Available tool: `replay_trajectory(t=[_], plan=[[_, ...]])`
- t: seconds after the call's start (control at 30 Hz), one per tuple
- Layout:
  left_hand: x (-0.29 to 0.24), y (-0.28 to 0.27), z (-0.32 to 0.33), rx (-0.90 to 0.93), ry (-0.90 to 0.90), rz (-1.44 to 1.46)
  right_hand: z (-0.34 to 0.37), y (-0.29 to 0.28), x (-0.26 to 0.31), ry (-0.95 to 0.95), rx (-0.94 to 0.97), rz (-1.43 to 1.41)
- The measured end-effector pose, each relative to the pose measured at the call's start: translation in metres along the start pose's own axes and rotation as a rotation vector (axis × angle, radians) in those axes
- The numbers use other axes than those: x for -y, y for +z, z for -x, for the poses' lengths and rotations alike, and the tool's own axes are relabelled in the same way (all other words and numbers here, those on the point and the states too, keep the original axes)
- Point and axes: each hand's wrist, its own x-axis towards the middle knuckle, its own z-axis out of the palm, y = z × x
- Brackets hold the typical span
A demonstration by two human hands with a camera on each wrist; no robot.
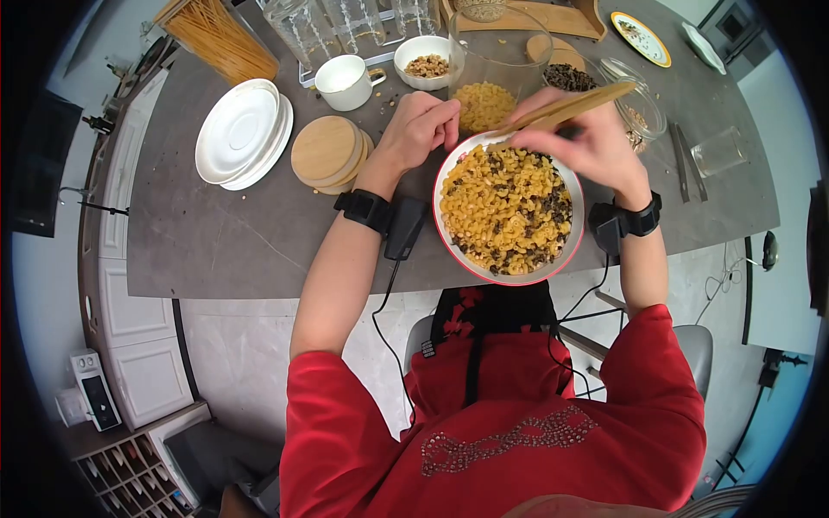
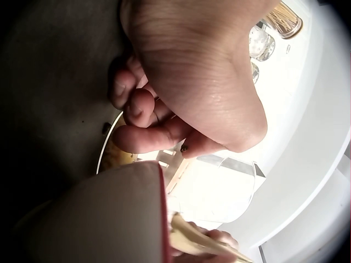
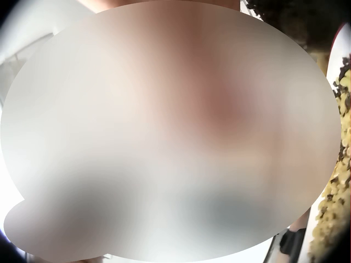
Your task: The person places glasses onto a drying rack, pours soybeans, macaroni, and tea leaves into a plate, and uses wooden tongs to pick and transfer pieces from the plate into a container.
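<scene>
A white bowl (image 1: 439,200) with a red rim stands at the table's front edge. Yellow macaroni (image 1: 496,203) fills it, mixed with dark bits and pale chopped pieces. My right hand (image 1: 596,142) grips a wooden spatula (image 1: 596,95) across the bowl's far right rim. At the far left rim is my left hand (image 1: 421,129). Its fingers are curled in the left wrist view, with a small dark bit (image 2: 184,148) pinched at the fingertips. Behind the bowl, a glass jar (image 1: 466,65) has macaroni at its bottom. A blur covers most of the right wrist view.
Left are stacked white plates (image 1: 216,138), wooden lids (image 1: 324,148), a white cup (image 1: 343,85) and a spaghetti jar (image 1: 220,43). A small bowl (image 1: 404,59) holds chopped pieces. Right lie tongs (image 1: 682,164), a drinking glass (image 1: 721,154) and an open jar (image 1: 656,108).
</scene>
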Motion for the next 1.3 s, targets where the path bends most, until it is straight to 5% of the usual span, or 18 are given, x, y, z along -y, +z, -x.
replay_trajectory(t=[0.03, 0.53, 0.73, 0.8, 0.87, 1.07, 1.13, 1.2, 1.3], plan=[[0.0, 0.0, -0.001, -0.003, -0.001, -0.002, -0.002, 0.003, 0.001, -0.011, 0.111, 0.214], [0.002, -0.003, 0.001, 0.032, 0.017, -0.024, -0.002, 0.014, -0.013, -0.154, 0.189, 0.283], [0.0, 0.001, 0.003, -0.012, 0.025, -0.005, -0.001, 0.0, -0.004, -0.101, 0.031, 0.242], [-0.002, 0.0, 0.002, -0.002, 0.025, 0.006, -0.005, 0.0, -0.008, -0.228, -0.318, -0.228], [0.001, -0.001, 0.001, -0.009, 0.019, 0.024, -0.018, -0.005, -0.006, -0.258, -0.513, -0.153], [0.0, 0.0, 0.002, -0.015, 0.029, 0.022, -0.023, -0.016, -0.012, -0.229, -0.44, -0.233], [0.002, 0.0, 0.001, -0.012, 0.027, 0.03, -0.011, -0.025, -0.009, -0.078, -0.179, -0.455], [0.001, -0.001, 0.001, 0.003, 0.012, 0.026, -0.005, -0.02, -0.005, 0.008, -0.126, -0.466], [-0.003, -0.001, 0.002, -0.001, -0.03, 0.033, -0.002, -0.006, -0.001, 0.12, 0.058, -0.032]])
